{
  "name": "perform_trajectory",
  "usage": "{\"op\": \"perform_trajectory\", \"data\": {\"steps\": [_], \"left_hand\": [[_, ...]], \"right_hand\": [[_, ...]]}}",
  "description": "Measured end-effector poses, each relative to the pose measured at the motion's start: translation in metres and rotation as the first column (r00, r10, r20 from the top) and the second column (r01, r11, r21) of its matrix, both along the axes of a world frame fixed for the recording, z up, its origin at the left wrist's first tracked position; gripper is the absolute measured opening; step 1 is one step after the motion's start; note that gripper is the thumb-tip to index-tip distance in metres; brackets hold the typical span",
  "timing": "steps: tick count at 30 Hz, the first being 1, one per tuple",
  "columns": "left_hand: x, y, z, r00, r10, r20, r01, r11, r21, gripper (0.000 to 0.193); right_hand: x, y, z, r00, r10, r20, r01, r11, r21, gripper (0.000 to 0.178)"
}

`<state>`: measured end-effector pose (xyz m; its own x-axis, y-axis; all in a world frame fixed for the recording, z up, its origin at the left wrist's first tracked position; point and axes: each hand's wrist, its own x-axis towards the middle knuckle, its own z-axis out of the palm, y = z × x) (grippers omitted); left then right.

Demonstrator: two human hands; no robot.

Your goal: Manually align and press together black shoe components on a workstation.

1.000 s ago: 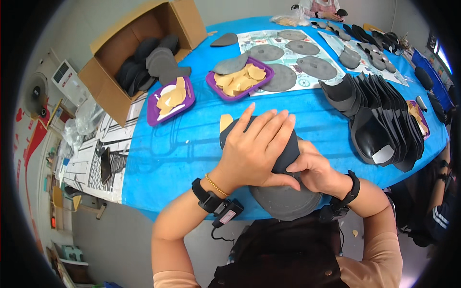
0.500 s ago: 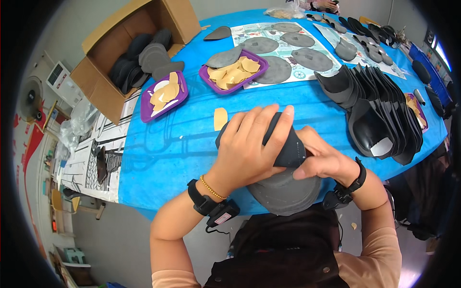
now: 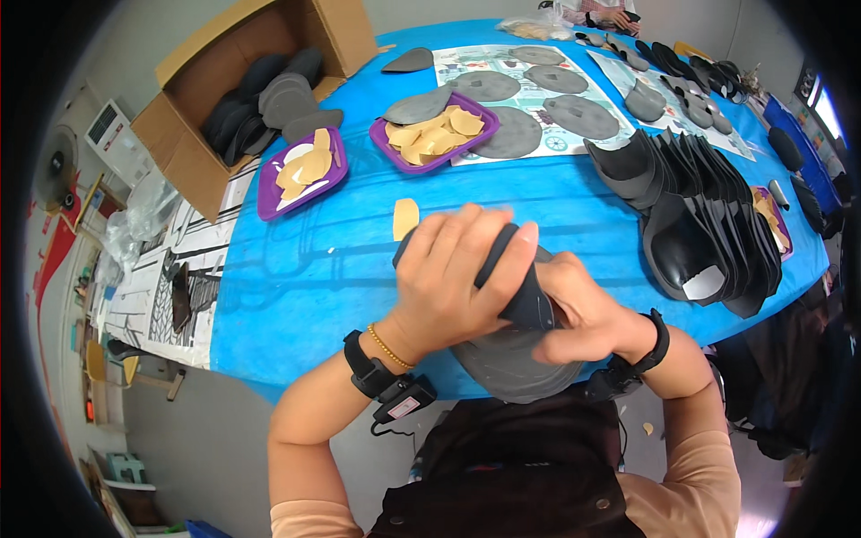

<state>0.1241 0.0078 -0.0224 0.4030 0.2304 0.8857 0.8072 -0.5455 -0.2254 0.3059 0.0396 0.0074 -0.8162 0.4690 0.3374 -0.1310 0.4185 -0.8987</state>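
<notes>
At the table's near edge my left hand [image 3: 448, 282] lies over a black curved foam piece [image 3: 529, 300], fingers wrapped round its top and pressing it. My right hand [image 3: 587, 309] grips the right side of the same piece, thumb bent in towards it; the fingertips are partly hidden. Underneath both hands sits a grey rounded pad [image 3: 516, 369], its front part jutting over the table edge. Whether the black piece is joined to the grey pad cannot be told. Just beyond my left hand, a small beige patch [image 3: 406, 220] lies on the blue table cover [image 3: 305, 314].
Two purple trays [image 3: 262, 202] of beige patches stand farther back. Nested black moulded pieces [image 3: 691, 242] form a stack at right. Grey oval pads [image 3: 581, 117] lie on a printed sheet. An open cardboard box [image 3: 184, 166] with dark pads is at left. Another person's hands [image 3: 614, 18] show far off.
Both hands have shifted slightly left with the black piece, which is now tilted a little differently. My right thumb has moved lower and leftward. The table shifts slightly in view.
</notes>
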Motion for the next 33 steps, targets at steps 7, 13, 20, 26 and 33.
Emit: {"op": "perform_trajectory", "data": {"steps": [7,13,20,26,33], "left_hand": [[0.010,0.000,0.021,0.974,0.225,-0.033,-0.226,0.950,-0.214,0.086],[-0.001,0.000,0.007,0.977,0.210,0.023,-0.205,0.969,-0.140,0.078],[0.001,0.001,0.009,0.990,0.128,0.064,-0.124,0.990,-0.071,0.072],[0.000,0.003,0.013,0.981,0.163,0.107,-0.156,0.985,-0.076,0.072],[0.001,-0.005,0.023,0.969,0.226,0.095,-0.173,0.905,-0.389,0.116]], "right_hand": [[-0.001,0.003,-0.018,0.907,-0.390,-0.160,0.316,0.881,-0.352,0.020],[0.004,0.001,-0.006,0.962,-0.274,-0.011,0.268,0.947,-0.176,0.022],[0.011,0.008,-0.003,0.992,-0.073,-0.098,0.079,0.995,0.053,0.040],[0.007,0.013,-0.006,0.996,-0.008,-0.093,0.018,0.993,0.113,0.033],[0.000,0.023,-0.016,0.950,-0.239,-0.200,0.075,0.798,-0.599,0.020]]}}
